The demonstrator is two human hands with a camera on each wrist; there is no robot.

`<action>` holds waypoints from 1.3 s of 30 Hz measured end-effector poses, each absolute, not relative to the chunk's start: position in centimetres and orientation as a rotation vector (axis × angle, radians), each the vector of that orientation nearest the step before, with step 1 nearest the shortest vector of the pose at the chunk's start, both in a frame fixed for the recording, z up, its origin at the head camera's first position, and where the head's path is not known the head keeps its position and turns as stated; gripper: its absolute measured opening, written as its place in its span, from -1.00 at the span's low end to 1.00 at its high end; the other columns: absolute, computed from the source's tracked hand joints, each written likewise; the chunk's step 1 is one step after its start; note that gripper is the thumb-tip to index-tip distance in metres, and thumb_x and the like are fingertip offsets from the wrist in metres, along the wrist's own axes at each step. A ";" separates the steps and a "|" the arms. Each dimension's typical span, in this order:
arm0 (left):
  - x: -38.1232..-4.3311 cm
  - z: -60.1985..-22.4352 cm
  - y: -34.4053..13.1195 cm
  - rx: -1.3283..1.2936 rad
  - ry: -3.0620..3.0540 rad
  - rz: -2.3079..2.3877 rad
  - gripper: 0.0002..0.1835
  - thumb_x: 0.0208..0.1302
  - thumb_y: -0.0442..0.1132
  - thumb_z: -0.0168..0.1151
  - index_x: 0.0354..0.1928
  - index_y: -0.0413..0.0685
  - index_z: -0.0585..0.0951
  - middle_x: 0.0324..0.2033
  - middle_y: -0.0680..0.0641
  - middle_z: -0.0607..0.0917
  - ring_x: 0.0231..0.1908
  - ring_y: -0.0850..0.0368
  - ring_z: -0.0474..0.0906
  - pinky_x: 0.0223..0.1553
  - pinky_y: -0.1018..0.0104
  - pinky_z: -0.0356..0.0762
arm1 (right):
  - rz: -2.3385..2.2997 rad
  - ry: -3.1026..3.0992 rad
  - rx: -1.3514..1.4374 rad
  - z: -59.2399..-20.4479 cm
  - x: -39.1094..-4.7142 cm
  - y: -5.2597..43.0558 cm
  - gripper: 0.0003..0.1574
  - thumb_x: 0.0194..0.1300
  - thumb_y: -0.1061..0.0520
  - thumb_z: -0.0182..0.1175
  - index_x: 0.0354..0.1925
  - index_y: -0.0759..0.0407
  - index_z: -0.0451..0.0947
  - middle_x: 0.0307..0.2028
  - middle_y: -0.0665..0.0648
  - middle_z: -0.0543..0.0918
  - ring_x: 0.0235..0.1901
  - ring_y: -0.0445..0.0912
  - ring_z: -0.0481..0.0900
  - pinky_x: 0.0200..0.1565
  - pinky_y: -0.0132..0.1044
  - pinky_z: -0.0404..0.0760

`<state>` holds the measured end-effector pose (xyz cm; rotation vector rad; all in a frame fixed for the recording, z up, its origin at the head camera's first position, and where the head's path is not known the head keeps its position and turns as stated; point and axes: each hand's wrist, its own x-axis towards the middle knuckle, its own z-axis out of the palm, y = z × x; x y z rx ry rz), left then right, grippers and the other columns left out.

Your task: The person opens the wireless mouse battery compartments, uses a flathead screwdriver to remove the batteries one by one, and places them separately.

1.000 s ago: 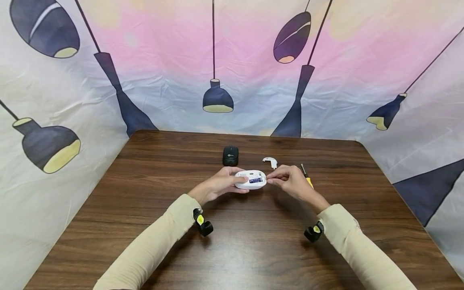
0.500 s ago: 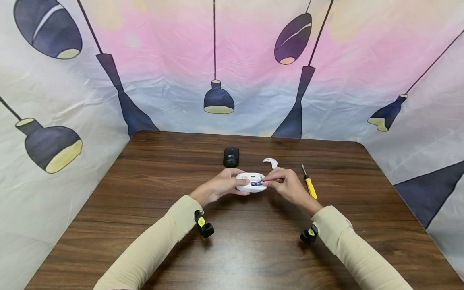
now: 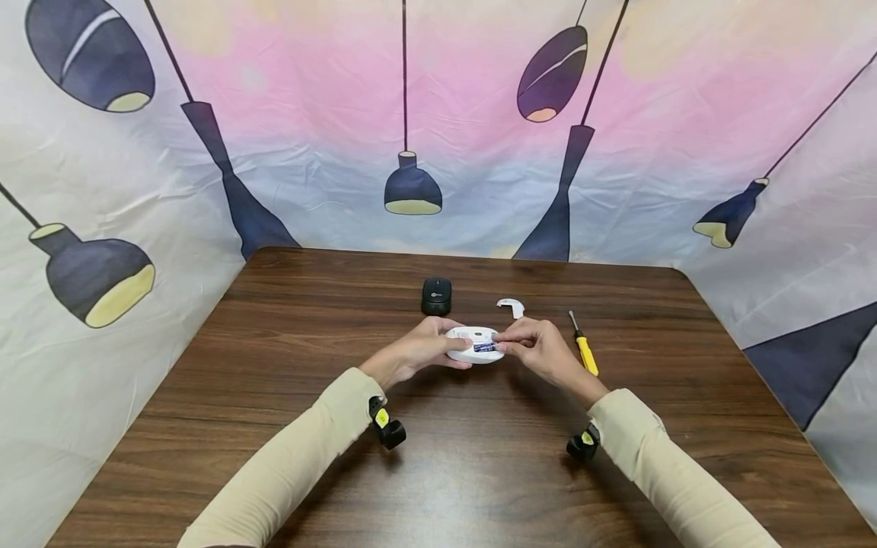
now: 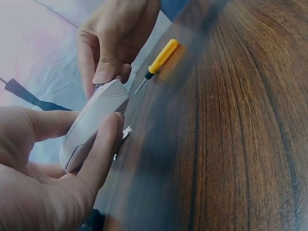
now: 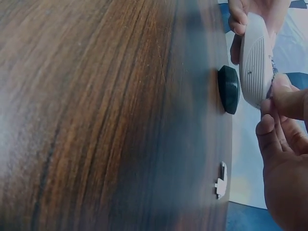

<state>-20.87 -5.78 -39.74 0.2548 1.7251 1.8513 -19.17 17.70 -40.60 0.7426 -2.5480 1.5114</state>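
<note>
Gripping white mouse (image 4: 94, 126) between left hand's (image 3: 416, 347) thumb and fingers, underside up above table (image 3: 452, 464); with right hand (image 3: 545, 352), holding thumb and fingertip close together beside 1 battery (image 3: 484, 347) (pinching what, cannot tell). Could jar battery loose by pressing crookedly.

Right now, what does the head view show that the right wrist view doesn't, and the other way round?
Only the head view shows the yellow screwdriver, the sleeves and the wrist-worn cameras. Only the right wrist view shows the ribbed side of the white mouse. Both show the left hand gripping that mouse, the right hand with fingers at its end, and the black mouse and loose white cover on the table.
</note>
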 end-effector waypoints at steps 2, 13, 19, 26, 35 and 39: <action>-20.9 -39.8 -5.8 0.254 1.722 1.858 -0.59 0.44 -0.51 0.08 0.25 -0.60 0.37 0.05 -0.36 0.55 -0.15 0.01 0.62 -0.04 0.19 0.74 | 1.511 -2.539 0.751 -41.1 -19.4 17.9 -0.82 0.20 0.43 0.40 -0.18 0.37 0.78 -0.30 0.24 0.72 -0.40 -0.15 0.44 -0.45 -0.50 0.36; -21.0 -40.0 -5.5 0.257 1.720 1.866 -0.59 0.45 -0.49 0.08 0.24 -0.62 0.37 0.09 -0.40 0.53 -0.15 0.01 0.63 -0.04 0.20 0.73 | 1.354 -2.520 0.716 -41.0 -19.1 17.3 -0.92 0.15 0.31 0.50 -0.31 0.25 0.81 -0.41 0.02 0.68 -0.47 -0.17 0.43 -0.51 -0.45 0.37; -21.0 -40.0 -5.4 0.245 1.732 1.873 -0.60 0.44 -0.51 0.08 0.24 -0.61 0.37 0.09 -0.40 0.52 -0.15 0.00 0.62 -0.05 0.20 0.74 | 1.294 -2.502 0.723 -41.0 -19.3 17.2 -0.91 0.11 0.36 0.50 -0.37 0.23 0.81 -0.39 0.03 0.72 -0.44 -0.17 0.50 -0.49 -0.44 0.44; -21.2 -39.5 -4.8 0.231 1.819 1.846 -0.58 0.44 -0.50 0.11 0.27 -0.58 0.37 0.09 -0.40 0.53 -0.16 -0.01 0.63 -0.07 0.19 0.75 | 1.212 -2.523 0.702 -40.3 -19.5 17.5 -0.89 0.13 0.38 0.48 -0.34 0.23 0.82 -0.39 0.06 0.72 -0.43 -0.20 0.55 -0.46 -0.46 0.54; -22.3 -38.7 -3.8 0.248 2.084 1.719 -0.56 0.42 -0.41 0.23 0.27 -0.45 0.45 0.03 -0.30 0.61 -0.17 0.07 0.63 -0.09 0.18 0.75 | 1.035 -2.573 0.640 -38.9 -20.2 18.5 -0.90 0.14 0.31 0.50 -0.31 0.23 0.81 -0.38 0.09 0.76 -0.49 -0.20 0.57 -0.47 -0.41 0.56; -22.7 -38.5 -3.5 0.265 2.161 1.669 -0.57 0.44 -0.40 0.21 0.27 -0.43 0.44 0.03 -0.29 0.60 -0.14 0.05 0.62 -0.05 0.11 0.74 | 0.996 -2.624 0.570 -38.3 -20.6 19.4 -0.92 0.21 0.29 0.46 -0.27 0.24 0.81 -0.32 0.14 0.78 -0.46 -0.14 0.59 -0.45 -0.35 0.57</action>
